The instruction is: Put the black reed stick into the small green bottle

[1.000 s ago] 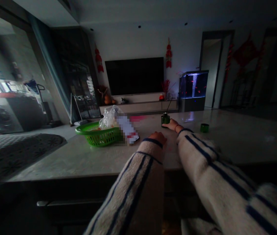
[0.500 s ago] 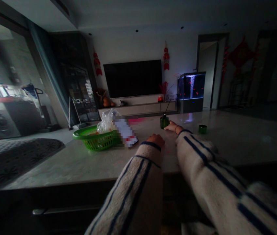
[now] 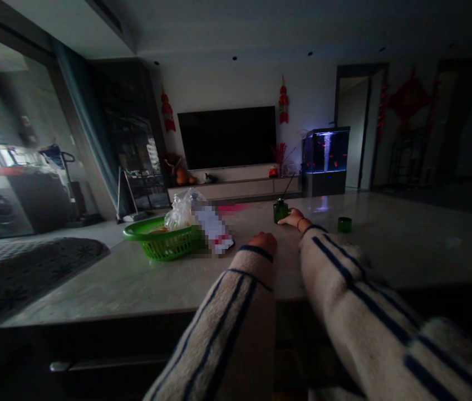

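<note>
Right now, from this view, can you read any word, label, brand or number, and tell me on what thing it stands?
No text can be read in this view.
White and red box beside the green basket: its markings are blurred, unreadable.
Small green bottle by the right hand: too small and dark to tell if it has a label.
</note>
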{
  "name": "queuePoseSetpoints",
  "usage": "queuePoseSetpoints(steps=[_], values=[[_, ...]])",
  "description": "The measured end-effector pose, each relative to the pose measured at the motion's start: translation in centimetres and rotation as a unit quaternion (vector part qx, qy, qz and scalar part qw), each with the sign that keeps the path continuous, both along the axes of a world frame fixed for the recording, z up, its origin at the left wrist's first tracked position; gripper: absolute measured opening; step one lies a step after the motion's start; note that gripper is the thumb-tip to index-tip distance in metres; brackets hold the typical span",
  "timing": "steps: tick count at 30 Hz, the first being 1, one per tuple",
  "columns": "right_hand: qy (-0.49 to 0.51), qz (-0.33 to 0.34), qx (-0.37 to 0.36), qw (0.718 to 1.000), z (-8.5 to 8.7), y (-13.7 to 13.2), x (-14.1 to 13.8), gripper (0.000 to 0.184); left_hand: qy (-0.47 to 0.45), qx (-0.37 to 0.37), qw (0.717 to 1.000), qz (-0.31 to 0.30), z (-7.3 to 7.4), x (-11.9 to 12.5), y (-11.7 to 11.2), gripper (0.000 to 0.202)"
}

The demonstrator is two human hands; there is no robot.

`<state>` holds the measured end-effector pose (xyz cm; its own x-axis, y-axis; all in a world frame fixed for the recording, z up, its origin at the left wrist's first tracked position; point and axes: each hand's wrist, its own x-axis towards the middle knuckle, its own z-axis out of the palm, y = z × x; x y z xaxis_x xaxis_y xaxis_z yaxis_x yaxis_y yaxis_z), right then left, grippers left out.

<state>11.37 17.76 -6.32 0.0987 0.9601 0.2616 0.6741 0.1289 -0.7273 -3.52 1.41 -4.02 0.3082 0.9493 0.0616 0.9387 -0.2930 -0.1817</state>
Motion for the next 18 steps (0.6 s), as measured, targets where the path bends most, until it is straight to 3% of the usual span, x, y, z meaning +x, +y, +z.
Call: queuePoseSetpoints(steps=[7, 18], values=[[0.046, 0.03, -0.037, 0.998, 0.4, 0.2, -0.4, 0.056, 0.008, 0.008, 1.0, 0.002, -0.1, -0.1, 0.0, 0.035], [0.034, 0.018, 0.003, 0.999, 0.9, -0.9, -0.8, 0.054, 0.031, 0.007, 0.999, -0.021, 0.0, 0.1, 0.0, 0.033]])
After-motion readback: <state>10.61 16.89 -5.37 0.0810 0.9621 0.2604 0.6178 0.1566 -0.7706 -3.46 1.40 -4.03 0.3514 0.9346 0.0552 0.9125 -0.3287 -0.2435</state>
